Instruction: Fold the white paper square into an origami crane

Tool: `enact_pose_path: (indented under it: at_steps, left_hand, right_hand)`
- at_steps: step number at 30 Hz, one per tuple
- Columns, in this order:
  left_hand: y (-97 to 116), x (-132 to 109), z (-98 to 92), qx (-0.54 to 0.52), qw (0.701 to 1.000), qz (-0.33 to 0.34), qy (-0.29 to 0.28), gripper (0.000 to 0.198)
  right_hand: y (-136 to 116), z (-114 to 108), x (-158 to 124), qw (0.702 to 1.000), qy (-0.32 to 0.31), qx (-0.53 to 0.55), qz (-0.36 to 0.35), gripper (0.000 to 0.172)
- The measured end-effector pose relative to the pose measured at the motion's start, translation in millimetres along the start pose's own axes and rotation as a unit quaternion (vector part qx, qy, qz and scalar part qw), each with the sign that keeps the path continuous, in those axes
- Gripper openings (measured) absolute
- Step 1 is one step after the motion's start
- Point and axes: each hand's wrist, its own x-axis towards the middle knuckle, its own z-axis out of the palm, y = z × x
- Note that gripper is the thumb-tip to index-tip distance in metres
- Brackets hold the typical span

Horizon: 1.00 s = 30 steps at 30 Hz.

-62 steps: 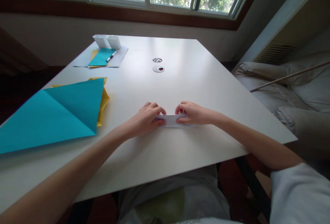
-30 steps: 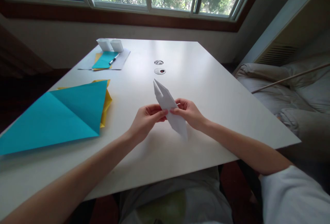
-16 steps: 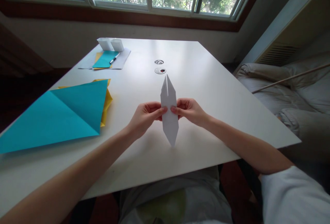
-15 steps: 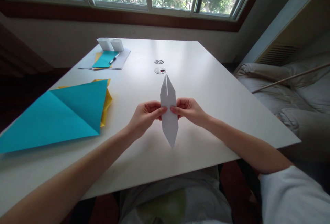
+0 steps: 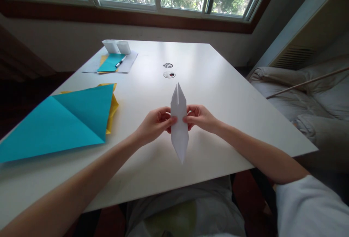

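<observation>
A folded white paper [image 5: 179, 131], long and narrow with a point at each end, is held above the near part of the table. A slit runs down from its far tip. My left hand [image 5: 157, 123] pinches its left edge, thumb on the front and fingers behind. Opposite, my right hand [image 5: 200, 118] pinches the right edge the same way. The fingertips behind the paper are partly hidden.
Left on the white table [image 5: 218, 84] lies a large creased blue paper [image 5: 81, 120] over yellow paper [image 5: 112, 115]. Farther back are small blue sheets [image 5: 110, 63], a pen [image 5: 120, 61] and two white folded boxes [image 5: 124, 47]. Round table inserts [image 5: 169, 74] sit mid-table.
The folded paper has come slightly down and toward me, its near tip lower in view. Both hands keep their pinch on its edges. The things on the table have not moved.
</observation>
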Motion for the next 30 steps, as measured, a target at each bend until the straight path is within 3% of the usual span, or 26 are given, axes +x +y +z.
enact_pose_path:
  at_steps: [9, 12, 15, 18, 21, 24, 30]
  left_hand:
    - [-2, 2, 0.6, -0.193, 0.978, -0.077, 0.009, 0.035]
    - [-2, 2, -0.6, -0.205, 0.974, -0.097, 0.015, 0.031]
    - [-4, 2, -1.2, -0.2, 0.972, -0.109, 0.048, 0.032]
    - [-7, 3, -0.8, -0.207, 0.967, -0.124, 0.081, 0.035]
    - [-9, 4, -0.1, -0.212, 0.965, -0.127, 0.086, 0.036]
    - [-8, 4, 0.3, -0.204, 0.966, -0.125, 0.098, 0.033]
    - [-6, 6, 0.5, -0.189, 0.964, -0.138, 0.125, 0.028]
  right_hand:
    - [7, -5, 4, 0.997, -0.024, 0.075, 0.016, 0.026]
    - [9, -7, 4, 0.999, -0.033, 0.037, 0.009, 0.027]
    - [9, -8, 2, 0.998, 0.001, -0.057, -0.036, 0.029]
    - [8, -8, -2, 0.968, 0.068, -0.201, -0.132, 0.034]
    - [7, -8, -6, 0.911, 0.07, -0.328, -0.241, 0.03]
    - [7, -9, -7, 0.88, 0.044, -0.364, -0.303, 0.027]
    - [8, -8, -8, 0.851, -0.002, -0.377, -0.365, 0.029]
